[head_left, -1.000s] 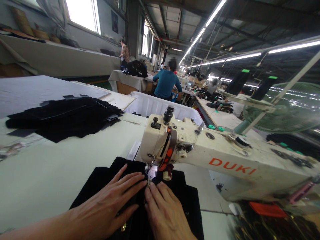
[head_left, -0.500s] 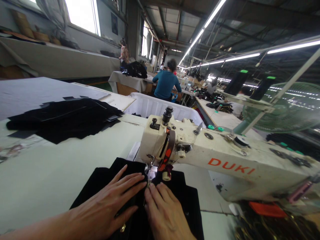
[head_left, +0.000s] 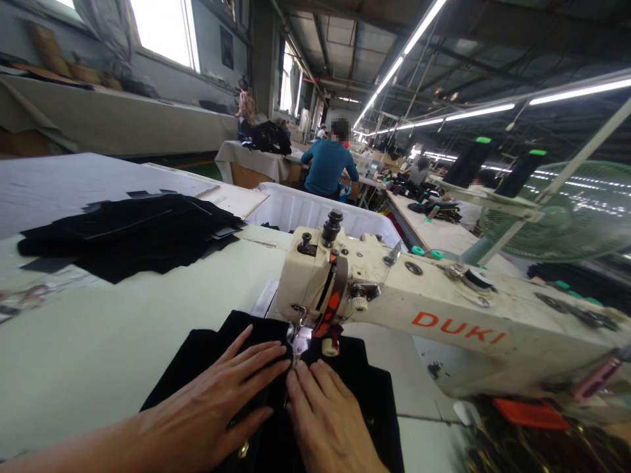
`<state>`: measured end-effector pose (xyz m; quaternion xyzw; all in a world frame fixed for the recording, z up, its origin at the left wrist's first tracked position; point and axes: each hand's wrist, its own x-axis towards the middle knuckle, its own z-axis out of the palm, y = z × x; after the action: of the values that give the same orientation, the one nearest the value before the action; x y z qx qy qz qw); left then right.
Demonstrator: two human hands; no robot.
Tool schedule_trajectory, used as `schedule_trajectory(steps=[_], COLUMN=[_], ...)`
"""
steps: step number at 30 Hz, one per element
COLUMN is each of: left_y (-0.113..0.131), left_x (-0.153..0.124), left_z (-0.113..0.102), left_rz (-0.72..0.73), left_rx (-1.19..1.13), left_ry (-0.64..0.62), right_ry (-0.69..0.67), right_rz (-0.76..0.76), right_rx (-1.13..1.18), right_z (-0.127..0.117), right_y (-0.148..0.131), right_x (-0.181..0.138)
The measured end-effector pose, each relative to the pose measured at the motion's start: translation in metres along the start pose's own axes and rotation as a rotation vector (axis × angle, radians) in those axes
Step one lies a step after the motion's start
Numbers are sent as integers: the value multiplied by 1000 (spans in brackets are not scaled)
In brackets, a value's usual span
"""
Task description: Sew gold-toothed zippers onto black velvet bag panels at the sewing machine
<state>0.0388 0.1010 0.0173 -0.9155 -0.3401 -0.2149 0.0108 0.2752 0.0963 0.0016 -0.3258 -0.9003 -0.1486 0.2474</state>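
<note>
My left hand (head_left: pixel 211 404) lies flat with its fingers spread on a piece of black fabric (head_left: pixel 197 358) on the sewing table. My right hand (head_left: pixel 328 420) rests flat beside it on the same fabric, fingers stretched out. The fingertips of both hands meet just in front of the needle and presser foot (head_left: pixel 296 345) of a cream sewing machine (head_left: pixel 444 315) marked DUKI. The fabric runs under the presser foot.
A stack of black cut pieces (head_left: pixel 128 233) lies at the far left of the table (head_left: pixel 89 341). A white bin (head_left: pixel 305 207) stands behind the machine. A green fan (head_left: pixel 566 210) is at the right. A person in a teal top (head_left: pixel 328 167) sits at a table farther back.
</note>
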Motion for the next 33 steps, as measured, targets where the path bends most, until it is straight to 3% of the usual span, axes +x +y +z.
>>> schedule_trajectory(steps=[15,28,33], left_y=[1,0,0], left_x=[-1,-1,-3], left_z=[-2,-6,-4], left_rz=[-7,21,-11], left_rx=[-19,20,-16], left_ry=[0,-61,-74], right_ry=[-52,-6,-79], right_rz=[-12,-12,151], right_rx=[-4,6,173], right_z=[-1,-6,-14], right_y=[1,1,8], right_x=[-1,3,4])
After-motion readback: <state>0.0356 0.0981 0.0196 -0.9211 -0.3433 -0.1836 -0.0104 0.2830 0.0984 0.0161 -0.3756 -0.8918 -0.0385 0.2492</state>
